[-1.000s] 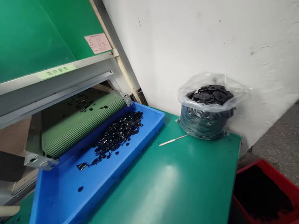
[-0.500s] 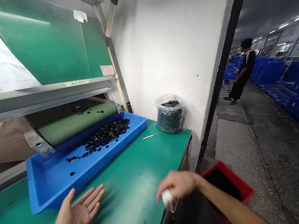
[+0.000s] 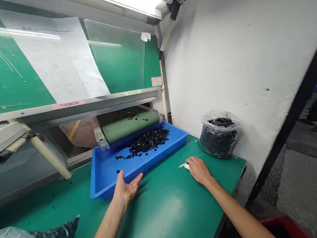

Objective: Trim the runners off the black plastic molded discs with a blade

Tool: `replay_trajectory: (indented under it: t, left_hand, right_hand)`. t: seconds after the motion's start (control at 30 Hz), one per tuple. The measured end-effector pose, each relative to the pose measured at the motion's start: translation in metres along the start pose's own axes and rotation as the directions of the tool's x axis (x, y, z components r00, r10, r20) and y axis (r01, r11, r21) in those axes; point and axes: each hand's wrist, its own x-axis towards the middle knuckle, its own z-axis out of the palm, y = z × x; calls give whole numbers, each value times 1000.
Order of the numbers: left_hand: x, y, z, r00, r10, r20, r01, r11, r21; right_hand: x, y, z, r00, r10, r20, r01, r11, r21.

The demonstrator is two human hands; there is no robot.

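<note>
In the head view, I see the blue tray [image 3: 104,165] on the green surface [image 3: 162,216], glossy black pieces [image 3: 149,139] heaped toward its far right. A clear bag [image 3: 219,139] holds black discs [image 3: 222,122]. The left hand [image 3: 126,189] spreads its fingers by the tray's near wall; the right hand [image 3: 198,168] covers a pale stick [image 3: 182,165], grip unclear.

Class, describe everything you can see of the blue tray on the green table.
The blue tray is a shallow, rectangular, plastic-looking container with raised walls. It sits upright on the green table, its back partly hidden by the ribbed green conveyor belt. Small glossy black pieces are heaped toward its far right, with strays leftward. The open left hand is at its front wall; contact is unclear.
</note>
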Motion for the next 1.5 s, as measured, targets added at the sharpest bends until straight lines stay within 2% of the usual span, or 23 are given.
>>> replay_trajectory:
  t: [0.1, 0.2, 0.37, 0.47, 0.53, 0.67, 0.73, 0.87, 0.93, 0.97, 1.0, 1.03, 1.07, 1.1, 1.13, 1.17, 1.2, 1.23, 1.3, 1.4, 1.5]
  left_hand:
    - [3, 1, 3, 1000, 9, -18, -10, 997, -80]
    - [-4, -11, 1, 1000, 26, -6, -27, 991, -133]
    - [-31, -36, -28, 1000, 29, 9, -28, 993, -113]
    - [-44, -40, -44, 999, 30, 12, -29, 996, -80]
    - [-46, -38, -46, 999, 53, 11, -52, 995, -80]
    - [-45, -31, -40, 996, 85, 15, -83, 991, -101]
    - [-48, -35, -44, 996, 82, 20, -80, 992, -102]
    - [-70, -62, -65, 1000, 12, 11, -12, 1000, -26]
    - [-89, -76, -64, 997, -75, 19, 71, 985, 159]
    - [-98, -79, -55, 993, -99, 69, 75, 954, 291]
    - [-105, -77, -40, 980, -56, 191, -25, 917, 398]
    - [-108, -71, -20, 936, 64, 347, -234, 848, 475]
    - [-107, -59, 5, 855, 224, 468, -468, 723, 508]
    - [-101, -43, 32, 735, 398, 549, -674, 519, 526]
    - [-89, -23, 58, 599, 559, 574, -784, 262, 563]
    - [-74, 0, 83, 539, 621, 569, -798, 160, 581]
    - [-54, 25, 105, 508, 648, 568, -794, 97, 600]
    - [-33, 49, 122, 479, 679, 557, -776, 30, 630]
    - [12, 95, 147, 432, 713, 552, -717, -99, 690]
    - [73, 151, 169, 398, 729, 557, -603, -250, 757]
    - [125, 191, 192, 390, 712, 584, -511, -361, 781]
  right_hand:
    - [-2, 6, 3, 997, 28, -68, -23, 997, 76]
    - [9, 5, 9, 985, 106, -139, -77, 978, 195]
    - [41, 5, 13, 943, 284, -173, -207, 909, 361]
    - [62, 9, 3, 900, 379, -216, -274, 877, 395]
    - [76, 10, -5, 876, 423, -232, -307, 860, 408]
    - [103, 3, -13, 851, 479, -216, -352, 824, 444]
    - [113, 2, -16, 844, 498, -199, -363, 804, 471]
    - [122, 13, -19, 837, 535, -114, -398, 739, 544]
    - [121, 23, -17, 830, 556, -43, -427, 684, 592]
    - [120, 27, -14, 823, 568, -10, -442, 651, 617]
    - [119, 31, -10, 812, 584, 15, -455, 616, 643]
    - [118, 33, -6, 796, 605, 31, -467, 579, 668]
    - [118, 33, 0, 774, 632, 39, -476, 541, 694]
    - [119, 33, 6, 749, 662, 39, -481, 501, 719]
    - [121, 32, 12, 720, 693, 35, -482, 462, 745]
    - [124, 30, 17, 689, 724, 30, -477, 423, 771]
    - [127, 28, 23, 661, 750, 22, -465, 386, 797]
    - [132, 27, 27, 634, 773, 12, -446, 353, 822]
    - [143, 24, 34, 588, 809, -7, -399, 298, 867]
    - [159, 21, 39, 535, 844, -33, -334, 247, 910]
    - [169, 20, 43, 489, 870, -60, -301, 233, 925]
